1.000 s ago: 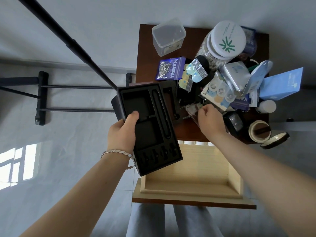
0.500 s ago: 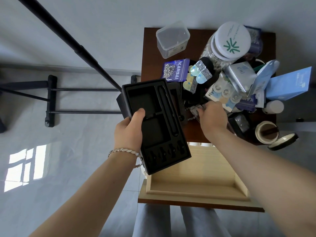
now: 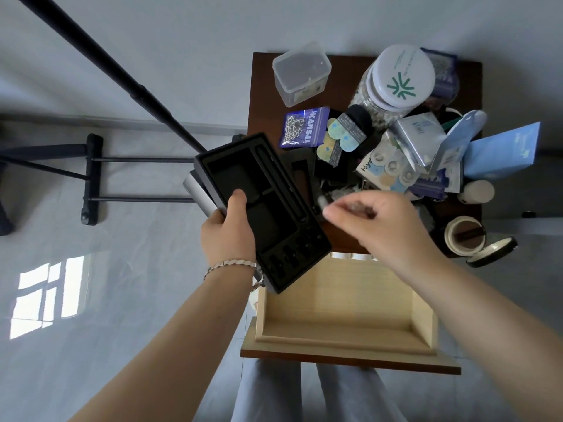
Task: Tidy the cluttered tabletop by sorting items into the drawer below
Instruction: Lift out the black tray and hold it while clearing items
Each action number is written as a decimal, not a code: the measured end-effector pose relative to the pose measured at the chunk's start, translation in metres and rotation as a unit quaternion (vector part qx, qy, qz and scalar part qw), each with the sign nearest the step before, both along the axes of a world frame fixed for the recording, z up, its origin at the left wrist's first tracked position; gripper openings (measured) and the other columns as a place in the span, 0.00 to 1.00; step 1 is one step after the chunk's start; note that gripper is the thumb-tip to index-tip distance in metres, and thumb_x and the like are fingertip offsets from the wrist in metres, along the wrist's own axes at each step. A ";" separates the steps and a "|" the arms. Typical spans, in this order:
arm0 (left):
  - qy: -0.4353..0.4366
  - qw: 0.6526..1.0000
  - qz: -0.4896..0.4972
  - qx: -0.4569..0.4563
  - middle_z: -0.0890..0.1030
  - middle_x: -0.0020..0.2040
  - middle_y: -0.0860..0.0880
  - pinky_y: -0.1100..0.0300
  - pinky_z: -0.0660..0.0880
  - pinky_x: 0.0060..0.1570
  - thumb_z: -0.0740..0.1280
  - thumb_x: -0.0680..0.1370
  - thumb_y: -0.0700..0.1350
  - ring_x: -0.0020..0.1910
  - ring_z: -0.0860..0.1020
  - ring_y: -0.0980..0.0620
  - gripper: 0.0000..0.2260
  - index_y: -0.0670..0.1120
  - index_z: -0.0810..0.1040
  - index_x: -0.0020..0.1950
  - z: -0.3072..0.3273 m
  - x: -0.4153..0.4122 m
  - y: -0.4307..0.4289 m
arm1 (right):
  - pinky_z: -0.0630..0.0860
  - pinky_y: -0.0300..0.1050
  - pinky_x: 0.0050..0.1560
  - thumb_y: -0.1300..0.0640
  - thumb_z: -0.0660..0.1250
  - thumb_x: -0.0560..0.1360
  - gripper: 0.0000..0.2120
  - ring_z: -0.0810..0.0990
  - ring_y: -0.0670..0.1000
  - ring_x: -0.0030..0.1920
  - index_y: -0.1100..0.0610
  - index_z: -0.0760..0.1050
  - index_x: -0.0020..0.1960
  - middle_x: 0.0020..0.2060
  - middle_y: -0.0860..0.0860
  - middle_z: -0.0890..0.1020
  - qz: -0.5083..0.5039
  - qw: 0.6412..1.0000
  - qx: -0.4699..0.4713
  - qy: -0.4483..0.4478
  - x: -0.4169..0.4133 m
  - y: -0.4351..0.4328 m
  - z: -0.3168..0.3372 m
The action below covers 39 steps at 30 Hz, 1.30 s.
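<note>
Fingers of left hand [image 3: 228, 236] round black tray [image 3: 274, 190]; right hand [image 3: 385, 228] blurred.

The black compartment tray [image 3: 275, 205] is tilted in the air, at 10 o'clock from the open, pale wooden drawer [image 3: 344, 300].

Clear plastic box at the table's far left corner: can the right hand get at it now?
Probably yes. The clear plastic box stands by itself; only low things like the purple packet lie between it and the right hand. That hand may be pinching something, too blurred to tell.
</note>
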<state>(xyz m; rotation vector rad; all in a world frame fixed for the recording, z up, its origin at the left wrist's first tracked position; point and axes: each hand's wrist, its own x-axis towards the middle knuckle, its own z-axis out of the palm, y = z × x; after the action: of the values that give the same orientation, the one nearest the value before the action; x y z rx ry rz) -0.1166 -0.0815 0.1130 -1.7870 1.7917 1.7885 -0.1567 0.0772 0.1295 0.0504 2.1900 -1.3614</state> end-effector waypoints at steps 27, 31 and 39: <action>0.024 0.999 0.035 -0.030 0.65 0.32 0.48 0.61 0.65 0.30 0.63 0.74 0.50 0.32 0.66 0.51 0.09 0.45 0.69 0.40 0.024 -0.004 0.037 | 0.66 0.40 0.40 0.58 0.56 0.79 0.12 0.67 0.41 0.30 0.54 0.78 0.53 0.24 0.40 0.69 -0.168 0.969 -0.046 -0.176 0.033 0.023 -0.003; 0.005 0.997 0.080 -0.020 0.66 0.30 0.50 0.62 0.66 0.30 0.62 0.75 0.53 0.30 0.68 0.52 0.14 0.45 0.67 0.35 0.024 -0.006 0.037 | 0.69 0.29 0.44 0.61 0.58 0.79 0.15 0.73 0.37 0.37 0.52 0.72 0.64 0.40 0.41 0.76 -0.042 0.999 0.004 0.032 0.040 0.019 0.004; -0.031 0.992 0.120 -0.001 0.68 0.31 0.51 0.61 0.66 0.33 0.62 0.75 0.55 0.30 0.69 0.52 0.16 0.47 0.66 0.32 0.026 -0.004 0.032 | 0.67 0.22 0.34 0.60 0.72 0.70 0.05 0.74 0.33 0.31 0.57 0.80 0.45 0.32 0.38 0.77 -0.021 0.980 0.079 0.179 0.043 0.009 0.005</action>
<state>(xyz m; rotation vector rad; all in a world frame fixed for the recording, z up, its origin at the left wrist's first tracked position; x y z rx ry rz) -0.1203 -0.0494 0.1387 -2.1138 1.6151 1.7840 -0.1133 0.0863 0.1346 -0.0984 2.6067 -1.2966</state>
